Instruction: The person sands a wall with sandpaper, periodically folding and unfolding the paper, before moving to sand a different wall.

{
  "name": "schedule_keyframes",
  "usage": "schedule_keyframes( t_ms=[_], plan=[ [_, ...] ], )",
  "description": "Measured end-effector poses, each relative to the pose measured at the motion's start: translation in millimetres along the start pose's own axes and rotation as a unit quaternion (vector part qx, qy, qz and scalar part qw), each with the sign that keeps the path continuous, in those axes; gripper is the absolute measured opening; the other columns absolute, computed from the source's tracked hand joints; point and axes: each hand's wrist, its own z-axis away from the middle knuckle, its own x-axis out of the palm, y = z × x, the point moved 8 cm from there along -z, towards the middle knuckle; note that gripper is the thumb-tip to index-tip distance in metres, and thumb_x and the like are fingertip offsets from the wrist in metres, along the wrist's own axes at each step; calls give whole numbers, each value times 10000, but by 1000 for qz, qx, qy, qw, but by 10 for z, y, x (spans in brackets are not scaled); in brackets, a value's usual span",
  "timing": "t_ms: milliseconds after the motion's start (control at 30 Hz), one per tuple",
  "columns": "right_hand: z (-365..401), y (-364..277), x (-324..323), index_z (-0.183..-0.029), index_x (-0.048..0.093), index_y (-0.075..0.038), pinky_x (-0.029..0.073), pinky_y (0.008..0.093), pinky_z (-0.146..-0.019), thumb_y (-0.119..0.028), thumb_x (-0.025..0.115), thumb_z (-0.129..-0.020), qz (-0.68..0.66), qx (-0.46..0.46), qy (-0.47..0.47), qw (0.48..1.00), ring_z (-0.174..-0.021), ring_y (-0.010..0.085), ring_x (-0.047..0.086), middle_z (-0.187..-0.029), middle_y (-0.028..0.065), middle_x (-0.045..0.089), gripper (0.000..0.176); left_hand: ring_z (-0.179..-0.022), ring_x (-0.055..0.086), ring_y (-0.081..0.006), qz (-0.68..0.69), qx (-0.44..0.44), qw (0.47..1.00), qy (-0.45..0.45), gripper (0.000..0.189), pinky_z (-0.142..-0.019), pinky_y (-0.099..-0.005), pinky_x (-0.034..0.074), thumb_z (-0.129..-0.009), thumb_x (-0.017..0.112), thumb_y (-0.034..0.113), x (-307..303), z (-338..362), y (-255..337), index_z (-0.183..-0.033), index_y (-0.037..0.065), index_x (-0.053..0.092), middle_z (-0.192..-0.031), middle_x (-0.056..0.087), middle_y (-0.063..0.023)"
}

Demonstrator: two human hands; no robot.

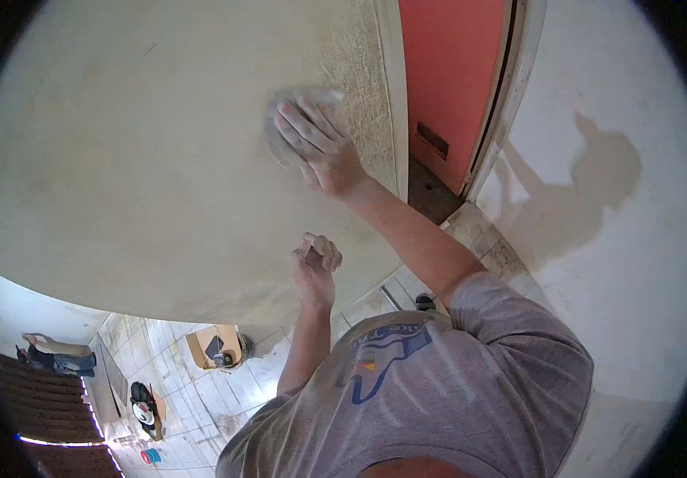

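My right hand (321, 149) presses fingers-forward against a broad pale wall panel (160, 159), over a grey, blurred sheet (280, 143) that looks like sandpaper. Whitish dust coats the fingers. To the right of the hand, a rough, scratched strip (363, 72) runs along the panel's edge. Lower down, in front of my chest, my left hand (316, 261) is raised with its dusty fingers curled in toward the palm. I see nothing held in it, and it looks apart from the panel.
A red door (455, 80) stands beyond the panel's right edge, beside a white wall (614, 199) bearing my shadow. On the tiled floor (192, 406) lie an open cardboard box (214, 347) with items, a dark bag-like object (144, 406) and a small blue-and-red item (150, 456).
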Motion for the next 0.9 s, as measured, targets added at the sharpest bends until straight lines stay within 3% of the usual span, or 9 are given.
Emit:
schedule_keyframes(
  t_ms=[167,267,467,567,633,767,867,900],
  plan=[
    [900,142,284,-1473,488,-126,305,514,-1190,-145,566,-866,-20,26,-36,999,-1449,315,375,-1579,61,390,613,-580,343,-133,-12,-9,1000,9,384,-579,-311,315,-1001,410,435,-49,-52,-14,-796,112,434,-656,350,2],
    [996,128,339,-1463,501,-119,256,546,-1197,-155,550,-887,-5,34,-29,999,-1450,319,375,-1574,64,399,580,-583,349,-131,-6,2,1000,2,399,-575,-310,314,-995,427,455,-69,-57,-1,-798,108,434,-656,351,1],
    [-450,-58,6,-1462,498,-106,171,582,-1201,-195,528,-927,26,55,53,997,-1455,347,359,-1577,82,394,543,-582,360,-125,-1,12,1000,13,481,-572,-302,313,-981,487,553,-135,-58,40,-821,100,459,-661,360,5],
    [-526,-75,-3,-1441,523,-102,202,578,-1194,-209,514,-946,17,71,52,996,-1444,368,370,-1567,100,407,507,-576,360,-124,7,15,1000,21,513,-572,-298,313,-974,493,590,-177,-80,40,-829,99,469,-674,372,3],
    [-345,-95,36,-1431,536,-96,241,569,-1184,-215,508,-953,2,68,41,997,-1436,380,381,-1559,116,416,493,-575,359,-124,12,20,1000,17,520,-573,-297,313,-971,493,600,-214,-94,43,-831,99,472,-679,378,3],
    [804,-73,360,-1404,563,-80,331,550,-1152,-230,496,-968,-9,45,-16,999,-1421,402,398,-1544,147,430,466,-576,361,-126,11,24,999,17,513,-570,-298,310,-967,499,597,-275,-114,34,-830,103,475,-670,378,5],
    [1249,-13,559,-1384,575,-77,326,564,-1153,-234,519,-961,-4,75,-68,995,-1409,414,407,-1541,147,433,455,-576,366,-129,16,28,999,19,502,-567,-300,309,-971,485,583,-308,-65,77,-826,103,478,-654,375,6],
    [1083,-17,515,-1394,564,-77,324,561,-1156,-218,532,-953,-15,66,-32,997,-1412,414,403,-1545,145,428,464,-576,369,-130,20,38,999,12,498,-566,-301,310,-974,477,577,-299,-106,124,-825,103,480,-647,374,6]
  ],
)
